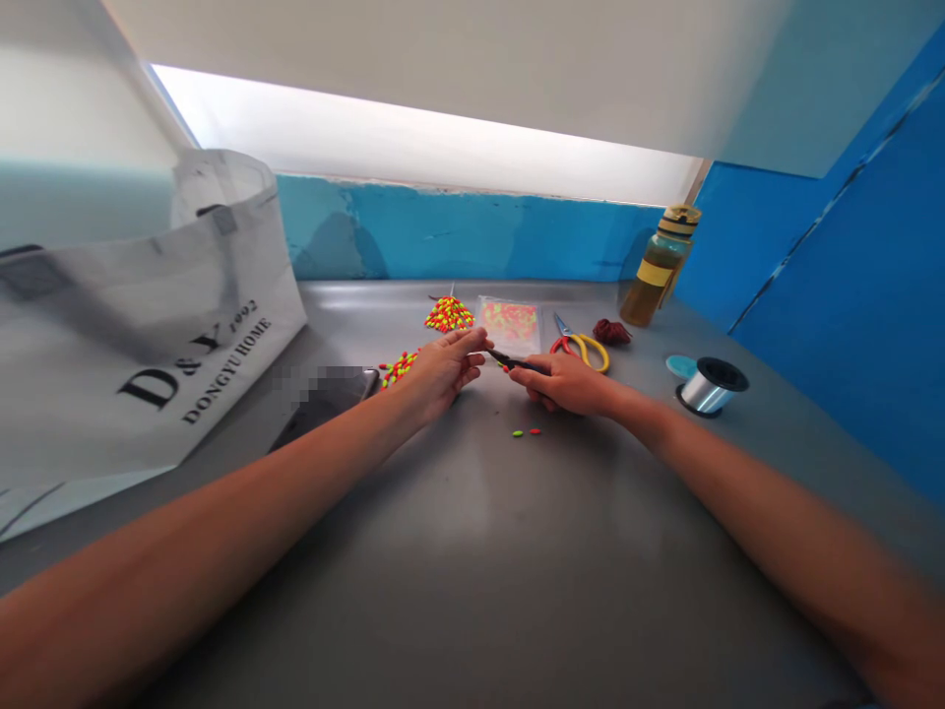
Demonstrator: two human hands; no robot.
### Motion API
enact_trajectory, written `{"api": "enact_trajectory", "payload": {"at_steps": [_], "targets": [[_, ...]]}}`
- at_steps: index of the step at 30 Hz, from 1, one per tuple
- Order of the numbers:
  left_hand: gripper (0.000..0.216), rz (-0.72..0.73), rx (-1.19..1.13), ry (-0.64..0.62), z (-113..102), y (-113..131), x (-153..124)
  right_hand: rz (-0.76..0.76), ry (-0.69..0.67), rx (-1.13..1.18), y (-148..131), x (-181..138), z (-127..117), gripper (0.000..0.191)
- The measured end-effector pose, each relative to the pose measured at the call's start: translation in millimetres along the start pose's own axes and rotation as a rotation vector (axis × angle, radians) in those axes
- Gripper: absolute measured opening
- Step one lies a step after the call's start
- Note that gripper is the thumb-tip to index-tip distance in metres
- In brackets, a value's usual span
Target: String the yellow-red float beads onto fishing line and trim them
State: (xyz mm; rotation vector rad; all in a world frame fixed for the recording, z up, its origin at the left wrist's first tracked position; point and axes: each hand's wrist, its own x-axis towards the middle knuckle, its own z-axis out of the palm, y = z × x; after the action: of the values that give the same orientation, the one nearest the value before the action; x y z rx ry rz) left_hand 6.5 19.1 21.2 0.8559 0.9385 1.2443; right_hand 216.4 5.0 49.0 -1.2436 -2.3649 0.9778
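Over the middle of the grey table, my left hand (pixel 448 372) is closed in a pinch, and whatever lies between its fingertips is too small to name. My right hand (pixel 565 382) grips dark-handled pliers (pixel 530 367), whose jaws reach to the left fingertips. Small red and yellow-green bits show under the pliers, partly hidden by the right fingers. Just below the hands lie a green bead (pixel 518 433) and a red bead (pixel 535 431). A loose pile of such beads (pixel 400 370) sits beside my left hand, partly covered by it.
Behind the hands are a bead bundle (pixel 449 314), a clear bag of beads (pixel 509 323), scissors (pixel 591 353) and dark red cord (pixel 612 332). To the right stand a wire spool (pixel 713 386), a blue disc (pixel 681 365) and a bottle (pixel 660 266). A white bag (pixel 148 335) and dark phone-like slab (pixel 325 402) lie left.
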Motion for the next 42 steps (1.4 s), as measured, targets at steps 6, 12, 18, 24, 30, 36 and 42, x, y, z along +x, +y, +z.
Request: {"api": "enact_trajectory", "payload": {"at_steps": [6, 12, 18, 24, 30, 36, 42], "targets": [[0.017, 0.008, 0.012, 0.0, 0.2, 0.8, 0.0, -0.002, 0.004, 0.0, -0.5, -0.4, 0.0, 0.043], [0.016, 0.013, 0.015, -0.019, -1.8, -0.3, 2.0, -0.014, -0.001, 0.005, 0.4, 0.7, 0.0, 0.041], [0.016, 0.01, 0.02, -0.045, -3.4, -2.0, 3.5, -0.01, -0.005, 0.008, 2.0, 1.6, 0.0, 0.043], [0.017, -0.005, 0.026, -0.045, -2.9, -0.7, 2.6, 0.004, 0.007, -0.001, 2.6, 1.5, 0.7, 0.044], [0.018, 0.005, 0.03, -0.029, -2.7, -0.5, 1.2, 0.005, 0.001, 0.002, 3.3, 2.0, 0.7, 0.044], [0.017, 0.005, 0.027, -0.046, -2.7, -0.8, 1.0, -0.008, -0.004, 0.0, 1.1, 0.6, -0.2, 0.044], [0.018, 0.003, 0.032, -0.042, -2.0, -0.5, 0.6, 0.002, 0.002, -0.002, 2.4, 1.5, 0.2, 0.044]]}}
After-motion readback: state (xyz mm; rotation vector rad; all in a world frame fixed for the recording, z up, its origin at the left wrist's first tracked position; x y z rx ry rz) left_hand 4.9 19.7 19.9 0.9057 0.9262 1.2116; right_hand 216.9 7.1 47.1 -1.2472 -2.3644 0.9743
